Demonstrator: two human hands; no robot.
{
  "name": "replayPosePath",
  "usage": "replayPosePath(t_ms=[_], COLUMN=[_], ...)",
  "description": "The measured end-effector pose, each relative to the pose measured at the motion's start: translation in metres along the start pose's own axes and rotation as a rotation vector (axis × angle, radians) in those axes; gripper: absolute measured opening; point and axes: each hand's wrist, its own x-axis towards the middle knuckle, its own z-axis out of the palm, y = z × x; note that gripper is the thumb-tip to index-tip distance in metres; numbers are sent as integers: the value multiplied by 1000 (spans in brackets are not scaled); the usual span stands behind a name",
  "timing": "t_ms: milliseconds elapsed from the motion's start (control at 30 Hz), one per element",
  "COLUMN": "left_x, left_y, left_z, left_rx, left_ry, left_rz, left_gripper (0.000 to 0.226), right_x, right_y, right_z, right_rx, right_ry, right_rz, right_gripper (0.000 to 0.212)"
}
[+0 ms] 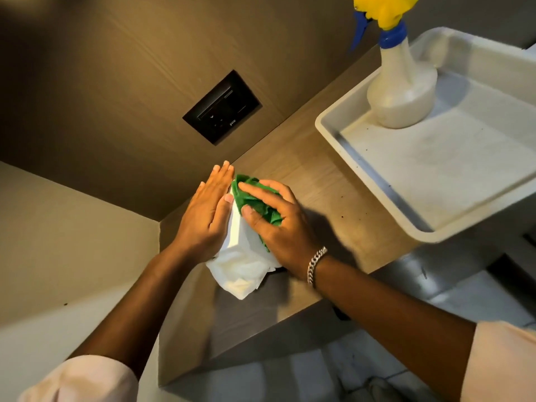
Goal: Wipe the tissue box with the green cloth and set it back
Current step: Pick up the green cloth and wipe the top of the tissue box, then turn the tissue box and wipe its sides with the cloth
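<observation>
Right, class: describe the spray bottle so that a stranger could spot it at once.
Start at the white tray on the right of the wooden counter. The spray bottle stands upright in its far corner, the only thing in it: a milky body, blue collar and yellow trigger head.

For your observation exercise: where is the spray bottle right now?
In the head view, the spray bottle stands upright at upper right, in the far corner of the white tray on the wooden counter.

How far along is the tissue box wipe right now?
Done: the green cloth is picked up and on the tissue box. In hand: the right hand presses the cloth onto the box while the left hand lies flat against its side; a tissue sticks out toward the camera. Left: finishing the wipe, letting go and setting the box back on the wooden counter.
</observation>
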Motion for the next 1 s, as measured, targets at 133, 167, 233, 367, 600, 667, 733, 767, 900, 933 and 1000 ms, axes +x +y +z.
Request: replayPosePath(t_ms=[133, 167, 233, 367, 600, 667, 733, 767, 900, 933, 1000], left_x=[2, 1, 2, -1, -13, -13, -12, -11, -7, -8, -7], left_y=[-4, -4, -3, -2, -3, -9, -10, -9, 1, 5, 11], left_z=[2, 3, 4, 4, -30, -45, -50, -50, -43, -42, -39], left_rx=[-24, -17, -1, -22, -419, -208, 29, 68, 39, 50, 96], left_ry=[2, 5, 20, 74, -132, -425, -533, -506, -286, -238, -159], left_rz=[17, 20, 24, 29, 32, 70, 134, 151, 64, 6, -108], left_gripper=[56, 58, 59, 60, 89, 109, 120, 121, 119, 120, 121], right_x=[-36, -44, -60, -99, -126, -131, -133, -133, -127, -124, -118], right_y=[1, 4, 12, 14, -16, -25, -32, -35, -38, -37, -33], right_z=[4, 4, 4, 6, -39, -55, -65, -67, -69, -71, -74], right_rx=[9, 0, -69, -182, -76, -26, 29, 64, 175, 200, 257], right_ry=[30, 48, 66, 56, -85, -64, -20, -5, 24, 22, 28], right_rz=[-166, -174, -150, -85, 165, 206, 240, 252, 294, 308, 340], right_gripper=[31, 30, 29, 37, 29, 28, 28, 28, 30, 30, 31])
